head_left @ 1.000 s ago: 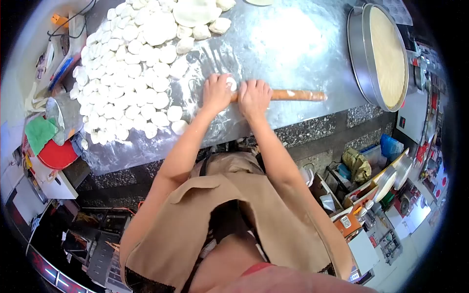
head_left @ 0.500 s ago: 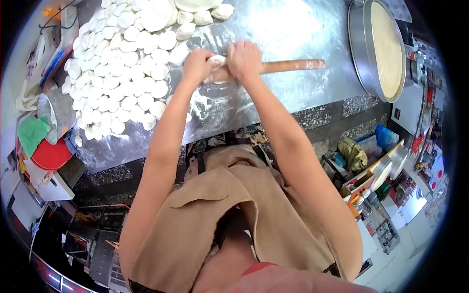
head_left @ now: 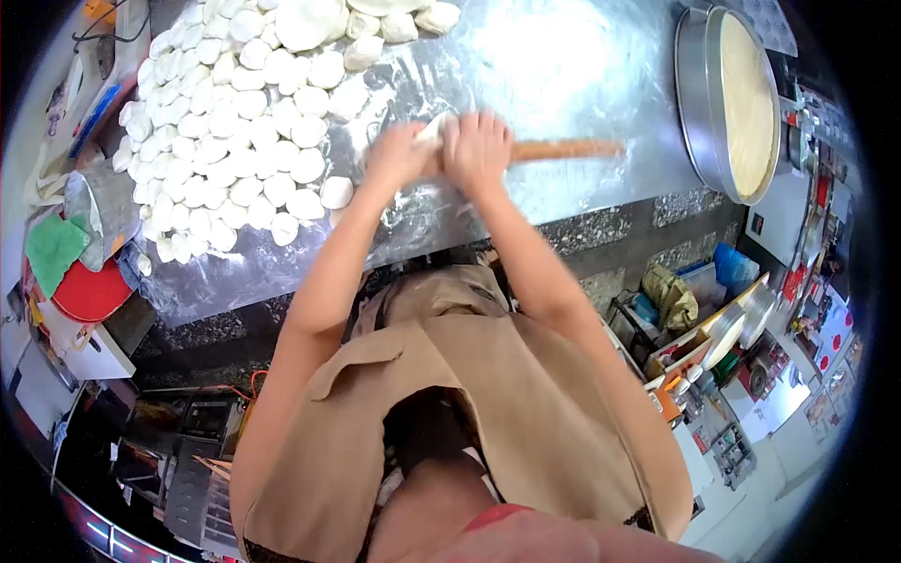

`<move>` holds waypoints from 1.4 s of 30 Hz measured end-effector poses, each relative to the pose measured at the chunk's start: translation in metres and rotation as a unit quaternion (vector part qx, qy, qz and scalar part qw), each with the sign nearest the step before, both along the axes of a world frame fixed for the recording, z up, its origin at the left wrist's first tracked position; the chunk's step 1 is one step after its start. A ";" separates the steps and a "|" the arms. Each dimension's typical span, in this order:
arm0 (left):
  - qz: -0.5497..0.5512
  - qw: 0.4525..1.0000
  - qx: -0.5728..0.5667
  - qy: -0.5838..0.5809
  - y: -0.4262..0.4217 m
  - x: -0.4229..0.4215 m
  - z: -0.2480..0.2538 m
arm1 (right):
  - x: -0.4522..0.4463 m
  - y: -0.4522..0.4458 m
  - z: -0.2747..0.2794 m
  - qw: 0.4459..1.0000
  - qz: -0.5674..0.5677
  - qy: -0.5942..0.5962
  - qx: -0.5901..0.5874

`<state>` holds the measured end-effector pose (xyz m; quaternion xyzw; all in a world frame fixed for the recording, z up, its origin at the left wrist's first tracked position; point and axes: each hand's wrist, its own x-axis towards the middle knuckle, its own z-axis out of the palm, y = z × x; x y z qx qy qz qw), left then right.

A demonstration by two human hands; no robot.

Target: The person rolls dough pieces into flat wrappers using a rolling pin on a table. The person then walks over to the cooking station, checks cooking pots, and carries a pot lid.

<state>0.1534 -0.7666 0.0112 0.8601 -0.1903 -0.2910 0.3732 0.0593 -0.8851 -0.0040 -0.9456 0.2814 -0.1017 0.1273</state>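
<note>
My right hand [head_left: 477,152] presses down over a wooden rolling pin [head_left: 570,149], whose long end sticks out to the right. Beside it my left hand [head_left: 398,158] is closed at the edge of a small piece of dough [head_left: 435,129]. That dough shows between the two hands, partly covered by them and by the pin. Motion blurs the fingers somewhat. To the left lie many flattened dough pieces [head_left: 246,141], crowded together on the floured metal table [head_left: 610,103]. One piece [head_left: 336,192] sits just left of my left forearm.
A round metal pan [head_left: 696,103] with a pale filling [head_left: 748,103] stands at the table's right end. Larger dough rounds [head_left: 305,21] lie at the back. A red round container [head_left: 92,293] and green cloth [head_left: 56,249] are at far left, with shelving and a box [head_left: 699,347] at right.
Both hands and the rolling pin have come slightly nearer to me and to the right. The whole view has shifted a little. The dough between the hands is now more covered.
</note>
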 end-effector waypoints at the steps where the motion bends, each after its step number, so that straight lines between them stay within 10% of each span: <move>1: -0.093 0.990 0.083 -0.061 -0.012 0.015 0.004 | 0.041 -0.016 0.003 0.999 -0.031 0.011 0.019; 6: 0.097 0.990 -0.045 0.092 0.032 -0.003 -0.025 | -0.032 0.005 -0.001 0.999 0.031 0.035 -0.020; 11: -0.074 0.990 0.117 -0.040 -0.015 0.019 0.007 | 0.055 -0.029 0.010 0.996 -0.044 0.066 0.048; 15: 0.112 0.994 -0.008 -0.004 0.023 -0.009 -0.004 | -0.005 -0.005 0.006 0.997 0.006 0.061 0.039; 21: -0.065 0.989 0.128 -0.026 -0.001 0.030 -0.001 | 0.058 -0.026 0.009 0.997 -0.030 -0.035 -0.061; 26: 0.155 0.986 -0.056 -0.012 0.049 -0.019 -0.014 | -0.045 0.018 0.014 0.997 0.068 0.021 -0.027; 30: -0.067 0.993 0.083 -0.049 0.008 0.011 -0.006 | 0.030 -0.010 0.002 0.997 -0.005 -0.040 -0.061; 35: 0.116 0.992 0.027 -0.047 0.046 0.009 -0.016 | -0.019 0.009 0.005 0.999 0.043 -0.001 -0.031; 42: -0.074 0.995 0.065 -0.016 0.003 0.030 0.011 | 0.043 -0.011 -0.001 0.996 0.021 -0.081 -0.024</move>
